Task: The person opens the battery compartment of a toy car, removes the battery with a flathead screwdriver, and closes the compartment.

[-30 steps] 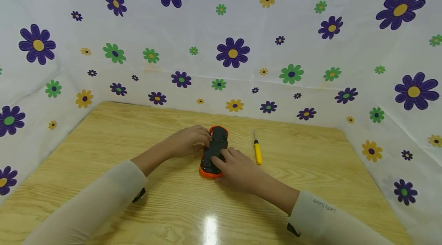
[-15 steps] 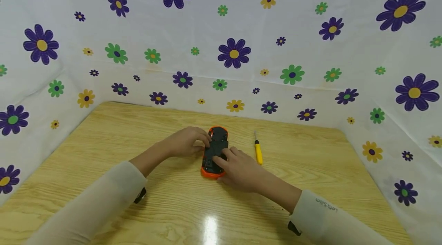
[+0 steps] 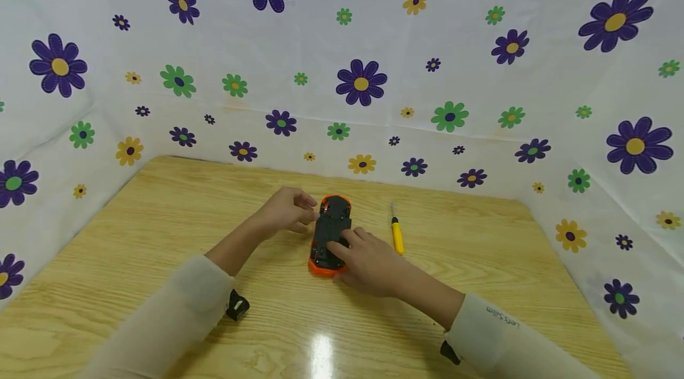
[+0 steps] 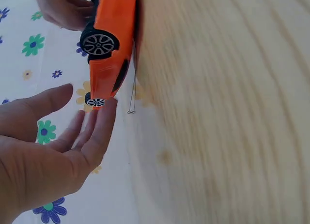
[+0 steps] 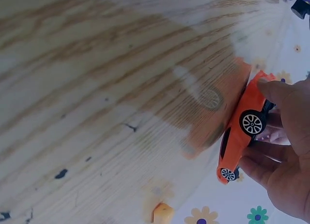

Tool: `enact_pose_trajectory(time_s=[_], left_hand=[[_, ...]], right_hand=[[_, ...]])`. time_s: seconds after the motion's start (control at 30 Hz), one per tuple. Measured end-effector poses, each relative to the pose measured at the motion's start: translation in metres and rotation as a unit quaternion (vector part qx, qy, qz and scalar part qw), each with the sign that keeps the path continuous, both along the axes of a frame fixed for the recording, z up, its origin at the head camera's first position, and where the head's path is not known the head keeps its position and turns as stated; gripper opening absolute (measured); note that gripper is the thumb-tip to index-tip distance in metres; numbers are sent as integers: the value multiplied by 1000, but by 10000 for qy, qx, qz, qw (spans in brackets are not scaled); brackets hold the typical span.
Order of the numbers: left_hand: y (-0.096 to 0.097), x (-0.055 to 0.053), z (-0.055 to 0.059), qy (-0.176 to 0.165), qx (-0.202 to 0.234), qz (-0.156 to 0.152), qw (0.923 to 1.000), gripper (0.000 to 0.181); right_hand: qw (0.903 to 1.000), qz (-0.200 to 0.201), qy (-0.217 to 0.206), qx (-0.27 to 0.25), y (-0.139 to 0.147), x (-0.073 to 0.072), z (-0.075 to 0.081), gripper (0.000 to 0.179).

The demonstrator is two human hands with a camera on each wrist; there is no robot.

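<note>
An orange toy car [image 3: 332,230] lies upside down on the table, its black underside facing up. My right hand [image 3: 371,263] grips its near right part, fingers over the underside; in the right wrist view the thumb presses the orange body [image 5: 241,132] at one end. My left hand [image 3: 285,211] is beside the car's far left side, fingers loosely bent and holding nothing. In the left wrist view that hand [image 4: 63,146] has its thumb apart and its fingertips close to a small spoked wheel [image 4: 96,102]; whether they touch the car I cannot tell.
A yellow-handled screwdriver [image 3: 398,235] lies right of the car, its shaft pointing away. Wood-grained tabletop [image 3: 256,319] surrounds the car. A white flower-printed cloth [image 3: 299,40] walls the back and sides. Small dark specks [image 5: 61,173] dot the table in the right wrist view.
My left hand has drawn back slightly from the car's left side, and its wrist has turned. The right hand keeps its hold, and the car stays almost in place.
</note>
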State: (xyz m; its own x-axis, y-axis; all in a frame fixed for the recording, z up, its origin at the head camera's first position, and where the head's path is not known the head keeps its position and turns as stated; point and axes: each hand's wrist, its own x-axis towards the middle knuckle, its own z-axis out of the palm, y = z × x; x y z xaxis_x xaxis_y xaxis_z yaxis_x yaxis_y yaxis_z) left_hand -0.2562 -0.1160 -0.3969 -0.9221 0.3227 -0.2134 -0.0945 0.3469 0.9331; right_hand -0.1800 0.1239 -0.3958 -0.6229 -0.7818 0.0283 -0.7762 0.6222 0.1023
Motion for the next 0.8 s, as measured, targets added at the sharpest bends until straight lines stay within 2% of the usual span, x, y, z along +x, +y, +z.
enact_pose_trajectory(time_s=[0.17, 0.3, 0.6, 0.8], left_hand=[[4, 0, -1, -963, 441, 124, 9943, 49], [7, 0, -6, -1450, 815, 177, 9859, 49], [7, 1, -14, -1794, 1173, 133, 9767, 46], [3, 4, -16, -1830, 1301, 70, 9744, 44]], right_hand=[[9999, 4, -85, -67, 0, -1, 1, 59], [9999, 36, -120, -77, 0, -1, 1, 59], [9993, -19, -357, -133, 1, -2, 4, 60], [9930, -213, -1068, -454, 5, -8, 12, 55]])
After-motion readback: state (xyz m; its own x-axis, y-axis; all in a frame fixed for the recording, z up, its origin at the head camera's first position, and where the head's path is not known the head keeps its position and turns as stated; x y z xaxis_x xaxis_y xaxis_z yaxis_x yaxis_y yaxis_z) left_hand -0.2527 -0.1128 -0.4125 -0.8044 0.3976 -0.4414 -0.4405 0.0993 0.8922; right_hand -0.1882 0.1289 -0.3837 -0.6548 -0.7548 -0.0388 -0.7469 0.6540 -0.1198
